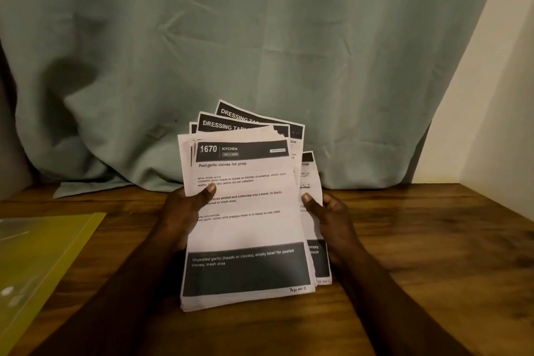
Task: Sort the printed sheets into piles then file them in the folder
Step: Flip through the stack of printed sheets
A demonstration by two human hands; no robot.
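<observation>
White printed sheets (245, 211) stood fanned above the wooden table (433, 240), left hand (185, 211) and right hand (332, 217) pinching their side edges; the thin, floppy paper probably slips, so grip edges firmly. Folder (43, 254) lay left.

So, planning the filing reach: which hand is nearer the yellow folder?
Left. The left hand grips the sheets' left edge, on the yellow folder's side; the right hand holds their far edge.
</observation>
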